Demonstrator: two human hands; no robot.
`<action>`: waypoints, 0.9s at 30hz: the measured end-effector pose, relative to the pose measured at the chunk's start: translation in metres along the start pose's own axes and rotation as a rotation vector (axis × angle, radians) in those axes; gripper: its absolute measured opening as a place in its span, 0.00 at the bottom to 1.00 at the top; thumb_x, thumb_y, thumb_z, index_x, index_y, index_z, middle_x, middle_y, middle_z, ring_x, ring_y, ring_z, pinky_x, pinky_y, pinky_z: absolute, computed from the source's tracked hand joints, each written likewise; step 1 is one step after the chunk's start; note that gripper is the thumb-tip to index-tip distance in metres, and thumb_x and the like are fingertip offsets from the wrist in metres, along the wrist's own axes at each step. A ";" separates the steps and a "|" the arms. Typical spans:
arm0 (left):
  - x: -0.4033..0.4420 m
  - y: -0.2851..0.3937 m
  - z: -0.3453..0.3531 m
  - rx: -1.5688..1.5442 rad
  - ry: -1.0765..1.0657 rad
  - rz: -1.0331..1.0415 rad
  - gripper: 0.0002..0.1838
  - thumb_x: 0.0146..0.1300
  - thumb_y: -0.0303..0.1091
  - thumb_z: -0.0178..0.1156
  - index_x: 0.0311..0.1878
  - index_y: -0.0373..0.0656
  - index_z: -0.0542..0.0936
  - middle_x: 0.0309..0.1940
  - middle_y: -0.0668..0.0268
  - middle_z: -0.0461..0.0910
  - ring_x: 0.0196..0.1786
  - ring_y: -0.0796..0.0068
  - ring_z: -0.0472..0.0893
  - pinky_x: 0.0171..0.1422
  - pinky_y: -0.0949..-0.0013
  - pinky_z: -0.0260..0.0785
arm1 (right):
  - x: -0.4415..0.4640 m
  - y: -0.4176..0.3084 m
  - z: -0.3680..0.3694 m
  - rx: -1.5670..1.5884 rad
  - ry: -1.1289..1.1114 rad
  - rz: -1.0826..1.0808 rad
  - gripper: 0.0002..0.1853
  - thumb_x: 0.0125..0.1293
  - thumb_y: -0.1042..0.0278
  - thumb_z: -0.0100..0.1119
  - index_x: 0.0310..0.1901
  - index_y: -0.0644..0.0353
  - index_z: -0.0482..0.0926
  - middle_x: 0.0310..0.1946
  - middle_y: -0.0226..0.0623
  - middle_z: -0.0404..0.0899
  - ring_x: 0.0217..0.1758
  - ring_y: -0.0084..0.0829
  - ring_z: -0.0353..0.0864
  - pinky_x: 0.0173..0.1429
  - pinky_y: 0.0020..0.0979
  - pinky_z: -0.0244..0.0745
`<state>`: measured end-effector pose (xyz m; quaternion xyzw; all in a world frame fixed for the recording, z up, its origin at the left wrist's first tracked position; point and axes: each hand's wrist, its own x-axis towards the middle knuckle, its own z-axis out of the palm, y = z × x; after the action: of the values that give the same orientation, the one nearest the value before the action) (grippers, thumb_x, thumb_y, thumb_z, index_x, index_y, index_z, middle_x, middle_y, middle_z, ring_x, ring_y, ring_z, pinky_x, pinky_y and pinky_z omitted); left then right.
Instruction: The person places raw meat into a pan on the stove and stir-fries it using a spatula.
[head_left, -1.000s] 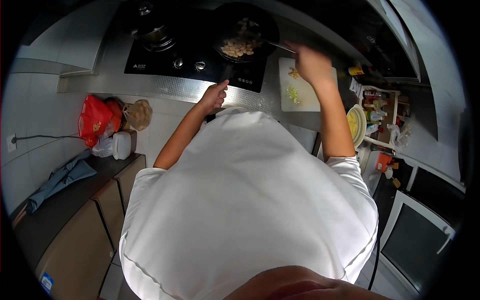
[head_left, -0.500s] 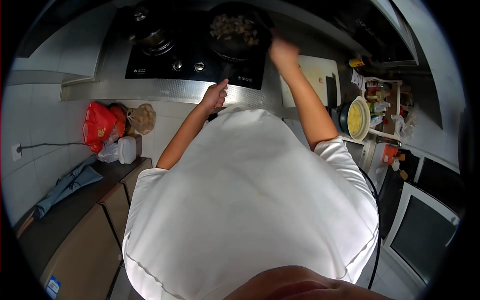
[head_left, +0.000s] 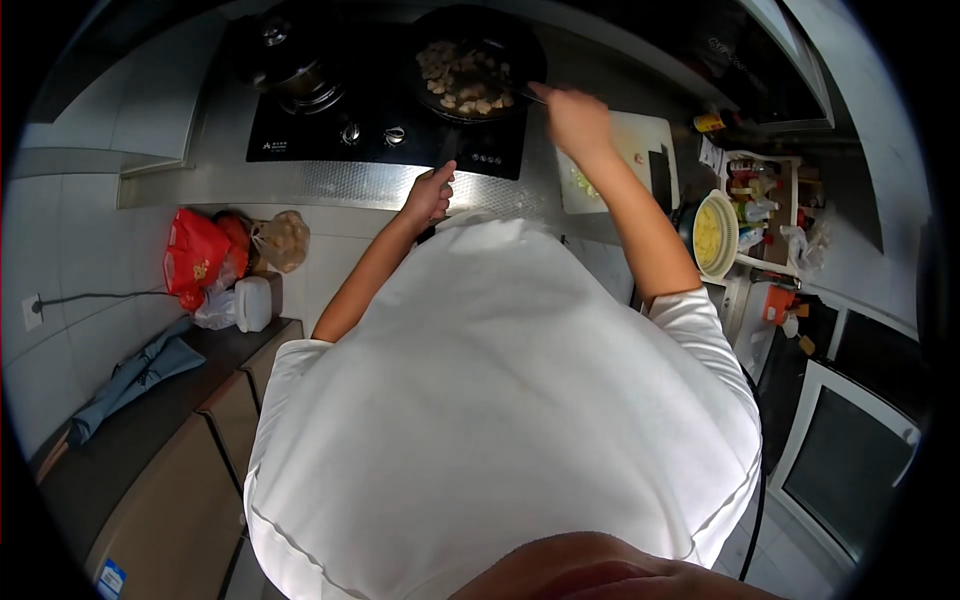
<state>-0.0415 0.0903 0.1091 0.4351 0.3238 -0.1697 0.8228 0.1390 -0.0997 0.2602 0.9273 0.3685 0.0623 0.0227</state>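
In the head view, a dark frying pan (head_left: 520, 55) sits on the right side of the black gas stove (head_left: 320, 143). Pale chopped pieces of food (head_left: 445, 70) lie spread over its left and near parts. My left hand (head_left: 430, 193) is closed around the pan's handle (head_left: 451, 150) at the counter's front edge. Beside the pan's right rim, my right hand (head_left: 580, 122) grips a spatula (head_left: 527, 95) that slants down into the food. The spatula's head is hard to make out against the dark pan.
A lidded pot (head_left: 300, 85) stands on the left burner. To the right are a white cutting board (head_left: 630, 130) with a dark-handled knife (head_left: 660, 180), a strainer basket (head_left: 715, 235) of yellow pieces, and a bottle rack (head_left: 755, 190). Bags (head_left: 195, 255) hang at left.
My right hand has come nearer, turned, and the spatula now reaches into the pan. The food has shifted, baring the far right of the pan. My left hand keeps its hold.
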 end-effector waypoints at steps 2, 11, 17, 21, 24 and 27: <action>-0.002 -0.001 0.001 0.005 0.000 0.006 0.20 0.68 0.55 0.62 0.38 0.49 0.70 0.18 0.79 0.60 0.16 0.88 0.52 0.17 0.79 0.41 | 0.007 -0.008 0.030 0.081 0.086 0.059 0.24 0.61 0.72 0.54 0.59 0.41 0.81 0.36 0.42 0.85 0.38 0.44 0.86 0.41 0.43 0.82; 0.000 -0.005 0.006 0.060 0.071 0.061 0.20 0.68 0.55 0.62 0.37 0.48 0.71 0.19 0.79 0.61 0.17 0.88 0.55 0.18 0.78 0.43 | 0.049 -0.013 0.090 0.078 0.053 0.128 0.27 0.67 0.68 0.49 0.68 0.40 0.72 0.45 0.43 0.82 0.43 0.48 0.85 0.43 0.47 0.82; 0.000 -0.006 0.004 0.058 0.075 0.074 0.20 0.68 0.56 0.62 0.36 0.48 0.71 0.18 0.79 0.61 0.16 0.88 0.54 0.18 0.78 0.43 | 0.008 0.013 0.012 -0.001 0.029 -0.016 0.26 0.65 0.72 0.50 0.63 0.41 0.77 0.41 0.41 0.83 0.40 0.44 0.86 0.40 0.43 0.82; 0.001 -0.003 0.003 0.060 0.067 0.054 0.20 0.68 0.56 0.62 0.37 0.49 0.71 0.18 0.79 0.60 0.16 0.88 0.54 0.18 0.77 0.42 | -0.014 0.025 -0.038 -0.109 0.006 -0.058 0.24 0.63 0.73 0.52 0.59 0.41 0.81 0.36 0.38 0.84 0.39 0.40 0.86 0.40 0.40 0.82; 0.003 -0.006 0.002 0.059 0.064 0.048 0.20 0.68 0.56 0.62 0.37 0.49 0.71 0.18 0.79 0.59 0.16 0.88 0.54 0.18 0.77 0.42 | -0.014 0.011 -0.018 -0.136 -0.004 -0.053 0.24 0.63 0.73 0.53 0.59 0.42 0.81 0.35 0.38 0.84 0.39 0.40 0.86 0.40 0.39 0.82; 0.005 -0.006 0.005 0.062 0.063 0.055 0.20 0.69 0.56 0.61 0.37 0.49 0.71 0.17 0.79 0.58 0.16 0.88 0.54 0.18 0.77 0.42 | -0.006 0.003 0.006 -0.078 0.029 0.012 0.24 0.61 0.73 0.55 0.59 0.41 0.81 0.36 0.39 0.85 0.39 0.41 0.87 0.41 0.40 0.82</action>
<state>-0.0399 0.0831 0.1041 0.4743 0.3321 -0.1432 0.8027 0.1381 -0.1059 0.2536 0.9269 0.3603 0.0903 0.0533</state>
